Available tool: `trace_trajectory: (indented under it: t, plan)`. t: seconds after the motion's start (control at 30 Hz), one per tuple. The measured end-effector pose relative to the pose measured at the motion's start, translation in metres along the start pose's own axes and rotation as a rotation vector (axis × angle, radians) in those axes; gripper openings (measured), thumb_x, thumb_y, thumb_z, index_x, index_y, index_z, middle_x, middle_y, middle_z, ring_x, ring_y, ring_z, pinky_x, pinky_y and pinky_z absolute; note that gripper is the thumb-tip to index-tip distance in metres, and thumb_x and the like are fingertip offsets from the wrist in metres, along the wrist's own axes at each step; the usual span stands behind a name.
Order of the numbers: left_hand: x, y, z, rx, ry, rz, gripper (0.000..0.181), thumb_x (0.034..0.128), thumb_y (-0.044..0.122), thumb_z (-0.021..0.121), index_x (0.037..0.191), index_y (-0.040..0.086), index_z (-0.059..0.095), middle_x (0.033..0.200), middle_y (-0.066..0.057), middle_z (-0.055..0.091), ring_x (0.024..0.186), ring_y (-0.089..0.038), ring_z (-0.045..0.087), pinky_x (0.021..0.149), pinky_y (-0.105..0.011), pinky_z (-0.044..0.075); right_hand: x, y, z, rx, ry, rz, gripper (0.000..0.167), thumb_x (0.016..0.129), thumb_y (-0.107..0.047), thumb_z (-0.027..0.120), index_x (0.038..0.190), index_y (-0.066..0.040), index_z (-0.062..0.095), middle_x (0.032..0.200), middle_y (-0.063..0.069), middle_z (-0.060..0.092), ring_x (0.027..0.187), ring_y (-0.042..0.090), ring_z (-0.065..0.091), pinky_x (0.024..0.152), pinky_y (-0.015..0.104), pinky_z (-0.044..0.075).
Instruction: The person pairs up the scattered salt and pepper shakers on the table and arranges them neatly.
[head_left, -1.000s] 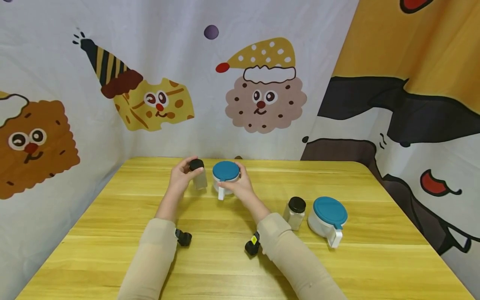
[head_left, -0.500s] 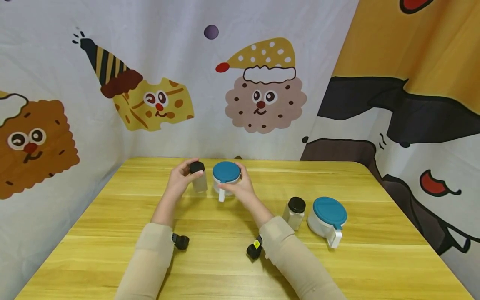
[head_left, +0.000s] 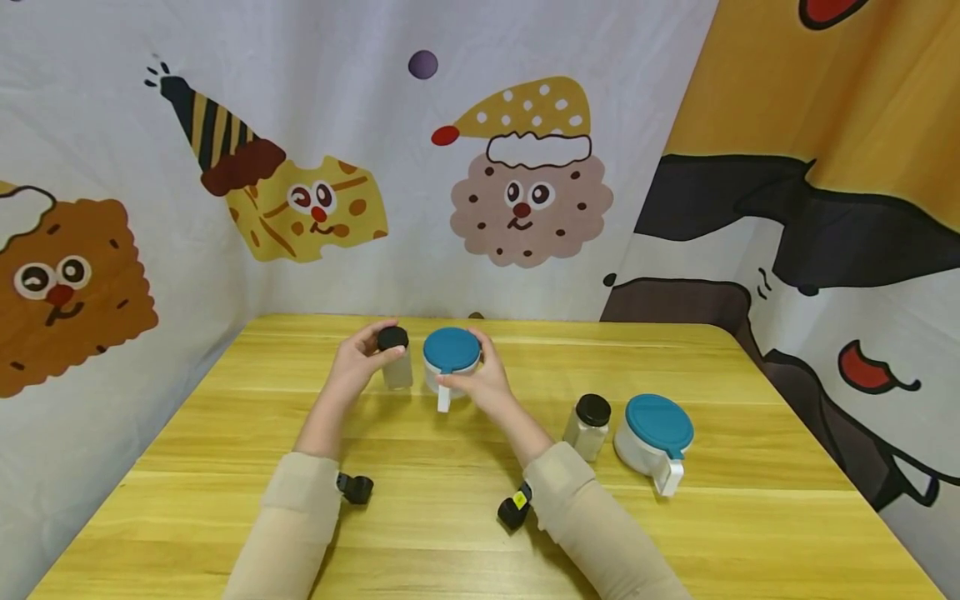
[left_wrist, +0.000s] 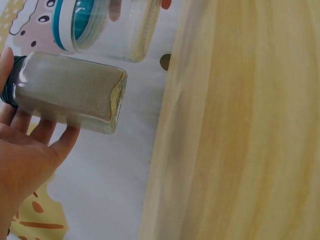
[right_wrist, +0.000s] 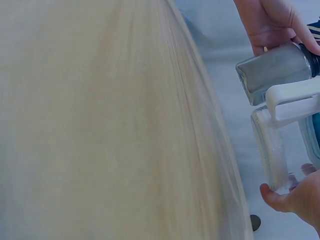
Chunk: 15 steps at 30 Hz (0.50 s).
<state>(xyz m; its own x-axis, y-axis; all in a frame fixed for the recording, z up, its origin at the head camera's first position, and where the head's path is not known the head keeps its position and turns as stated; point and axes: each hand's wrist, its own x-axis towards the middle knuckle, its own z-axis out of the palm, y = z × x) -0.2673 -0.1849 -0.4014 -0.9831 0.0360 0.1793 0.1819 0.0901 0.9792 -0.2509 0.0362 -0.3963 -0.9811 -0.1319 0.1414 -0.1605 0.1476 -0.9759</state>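
Note:
My left hand [head_left: 352, 367] grips a small glass spice jar [head_left: 397, 372] by its black lid and upper part. Greyish powder shows inside this jar [left_wrist: 70, 87] in the left wrist view, with fingers [left_wrist: 65, 142] under its side. To the right, my right hand [head_left: 487, 382] holds a clear glass seasoning pot [head_left: 452, 350] with a blue lid and white handle, thumb near the handle and fingers round the far side. Both vessels look raised off the table and stand side by side, a narrow gap between them in the head view. The handle [right_wrist: 295, 100] shows in the right wrist view.
A second black-lidded jar [head_left: 587, 429] and a second blue-lidded pot [head_left: 652, 437] stand together on the wooden table [head_left: 420, 533], right of my right forearm. A printed cloth curtain [head_left: 420, 208] hangs behind the table's back edge.
Both hands have drawn slightly toward me, bringing the held spice jar and seasoning pot with them. The second jar and pot on the right have stayed put.

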Motion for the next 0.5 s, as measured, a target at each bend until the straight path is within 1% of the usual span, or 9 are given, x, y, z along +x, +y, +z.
trace_trajectory:
  t: [0.1, 0.23, 0.37, 0.47, 0.5]
  plan:
    - [-0.001, 0.002, 0.000, 0.018, -0.015, 0.010, 0.052, 0.0879, 0.014, 0.072, 0.136, 0.008, 0.053, 0.128, -0.018, 0.057, 0.115, -0.028, 0.054, 0.096, -0.037, 0.043, -0.001, 0.001, -0.002, 0.003, -0.021, -0.007, 0.092, 0.072, -0.005, 0.083, 0.148, -0.010, 0.032, 0.146, 0.017, 0.036, 0.133, 0.035, 0.033, 0.104, 0.055, 0.029]
    - [-0.004, 0.003, 0.000, 0.030, -0.030, 0.015, 0.052, 0.0873, 0.014, 0.072, 0.136, 0.008, 0.054, 0.128, -0.017, 0.057, 0.114, -0.027, 0.055, 0.092, -0.031, 0.045, -0.002, 0.004, -0.004, 0.004, -0.037, -0.027, 0.092, 0.072, -0.006, 0.084, 0.148, -0.010, 0.032, 0.145, 0.017, 0.038, 0.132, 0.036, 0.034, 0.102, 0.056, 0.030]
    - [-0.007, 0.005, 0.000, 0.017, -0.047, 0.027, 0.053, 0.0866, 0.016, 0.073, 0.135, 0.008, 0.054, 0.129, -0.014, 0.058, 0.116, -0.026, 0.054, 0.090, -0.027, 0.046, 0.003, 0.020, -0.005, 0.016, -0.042, -0.035, 0.095, 0.070, -0.008, 0.085, 0.148, -0.013, 0.032, 0.145, 0.015, 0.038, 0.132, 0.036, 0.033, 0.102, 0.059, 0.029]
    - [-0.009, 0.006, 0.000, 0.004, -0.055, 0.034, 0.053, 0.0864, 0.015, 0.073, 0.135, 0.008, 0.054, 0.129, -0.012, 0.059, 0.116, -0.024, 0.054, 0.090, -0.026, 0.046, 0.008, 0.033, -0.005, 0.022, -0.048, -0.031, 0.098, 0.069, -0.011, 0.087, 0.149, -0.019, 0.031, 0.146, 0.011, 0.037, 0.133, 0.033, 0.032, 0.103, 0.058, 0.028]
    - [-0.010, 0.007, -0.001, 0.001, -0.058, 0.035, 0.052, 0.0865, 0.015, 0.073, 0.135, 0.008, 0.054, 0.128, -0.012, 0.059, 0.116, -0.024, 0.054, 0.090, -0.026, 0.046, 0.008, 0.034, -0.005, 0.023, -0.047, -0.031, 0.098, 0.069, -0.012, 0.087, 0.149, -0.021, 0.031, 0.146, 0.010, 0.038, 0.133, 0.032, 0.032, 0.103, 0.058, 0.028]
